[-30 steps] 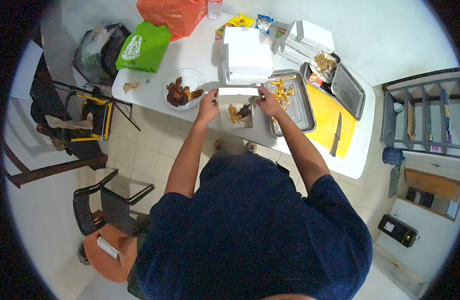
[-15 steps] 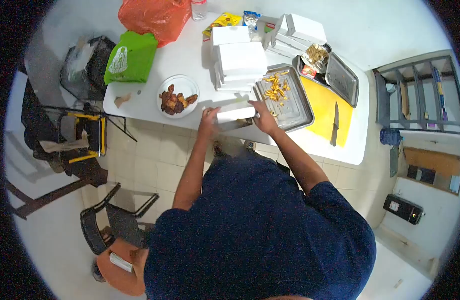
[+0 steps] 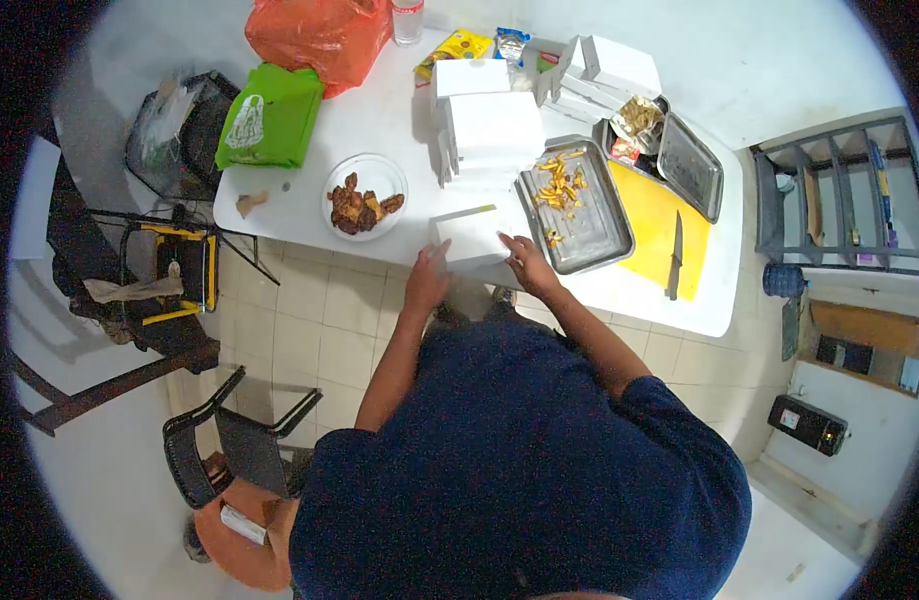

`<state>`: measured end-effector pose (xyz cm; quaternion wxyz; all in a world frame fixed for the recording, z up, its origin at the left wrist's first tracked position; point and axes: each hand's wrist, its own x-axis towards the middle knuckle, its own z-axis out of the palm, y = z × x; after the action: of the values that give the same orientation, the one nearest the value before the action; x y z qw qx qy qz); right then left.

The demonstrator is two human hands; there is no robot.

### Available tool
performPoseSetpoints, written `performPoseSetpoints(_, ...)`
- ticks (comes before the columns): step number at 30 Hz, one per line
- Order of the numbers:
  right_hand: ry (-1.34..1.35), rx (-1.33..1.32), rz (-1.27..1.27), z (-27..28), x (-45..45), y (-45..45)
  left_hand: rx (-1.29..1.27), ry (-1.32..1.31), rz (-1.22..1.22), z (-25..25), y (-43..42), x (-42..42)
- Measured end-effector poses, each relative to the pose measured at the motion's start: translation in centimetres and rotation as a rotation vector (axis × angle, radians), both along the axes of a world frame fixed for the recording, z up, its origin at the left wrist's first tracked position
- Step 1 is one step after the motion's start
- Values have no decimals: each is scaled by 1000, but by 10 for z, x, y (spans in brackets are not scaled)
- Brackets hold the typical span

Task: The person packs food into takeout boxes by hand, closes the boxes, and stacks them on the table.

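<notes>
A white cardboard food box (image 3: 470,238) sits at the table's front edge, its lid folded over the top. My left hand (image 3: 429,276) grips its left front corner, and my right hand (image 3: 528,264) has the right front corner between thumb and fingers. What the box contains is hidden. Just to the right lies a metal tray (image 3: 592,240) with several fries (image 3: 560,185). Left of the box is a white plate (image 3: 399,172) of browned chicken pieces (image 3: 355,208). Behind it rises a stack of white boxes (image 3: 495,130).
A knife (image 3: 676,250) lies on a yellow cutting board (image 3: 645,220) at the right. More white boxes (image 3: 620,65) and a metal tray with foil-wrapped food (image 3: 640,118) stand behind. Green (image 3: 270,115) and orange bags (image 3: 320,45) and a bottle (image 3: 408,22) occupy the back left.
The box's lid has come down over its top, and the box now lies flatter. Both hands have shifted to its front corners. The whole view has moved slightly.
</notes>
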<state>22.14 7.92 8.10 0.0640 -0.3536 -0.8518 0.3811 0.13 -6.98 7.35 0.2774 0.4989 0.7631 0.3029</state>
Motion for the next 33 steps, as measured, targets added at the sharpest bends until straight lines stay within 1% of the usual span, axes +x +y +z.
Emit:
performPoseSetpoints(1,4,16,6,-7,1,1,-12,12,-10,-5,-1,0)
performPoseSetpoints(4,-4,21,14,-16,0,2,49,-85,-36,-13,-4,-1)
performPoseSetpoints(7,35,-41,-1,-15,0,0,139,-45,-71,-17,-7,2)
performPoseSetpoints(8,59,-65,-12,-13,-1,1,130,-56,-63,-18,-7,3)
performPoseSetpoints(9,59,36,10,-15,-2,2,123,-66,-57,-19,-5,4)
performPoseSetpoints(12,89,-29,-31,-22,0,4,47,-155,13,-26,2,6)
performPoseSetpoints(13,160,-106,-94,-26,-2,4,15,-193,47,-29,3,7)
performPoseSetpoints(15,302,-261,-214,-26,-10,3,167,-389,220,-33,5,16)
performPoseSetpoints(16,280,-403,-329,-21,-13,5,248,-483,309,-35,7,19)
performPoseSetpoints(18,228,-684,-552,-8,-15,4,172,-476,357,-44,10,21)
performPoseSetpoints(19,225,-667,-642,-16,-16,3,134,-473,381,-45,11,21)
performPoseSetpoints(21,232,-718,-616,-41,-10,11,-25,-624,502,-44,14,22)
performPoseSetpoints(22,234,-742,-604,-44,-9,14,-104,-703,559,-49,15,22)
performPoseSetpoints(23,244,-758,-632,-48,-9,14,-113,-689,561,-62,16,22)
performPoseSetpoints(24,246,-809,-624,-47,-8,16,-125,-676,563,-99,17,23)
performPoseSetpoints(25,250,-861,-614,-49,-8,19,-135,-659,567,-119,16,21)
performPoseSetpoints(26,254,-913,-602,-51,-9,20,-137,-617,584,-112,16,19)
performPoseSetpoints(27,296,-931,-670,-47,-13,17,-137,-574,603,-98,15,21)
performPoseSetpoints(28,306,-975,-660,-47,-14,18,-139,-532,627,-95,14,22)
performPoseSetpoints(29,312,-1019,-646,-46,-14,21,-72,-562,609,-93,13,20)
performPoseSetpoints(30,315,-1064,-628,-45,-15,23,-70,-511,557,-91,12,20)
performPoseSetpoints(31,316,-1052,-617,-43,-17,22,-71,-460,509,-88,10,21)
performPoseSetpoints(33,307,-1044,-607,-43,-22,22,-92,-528,499,-82,6,15)
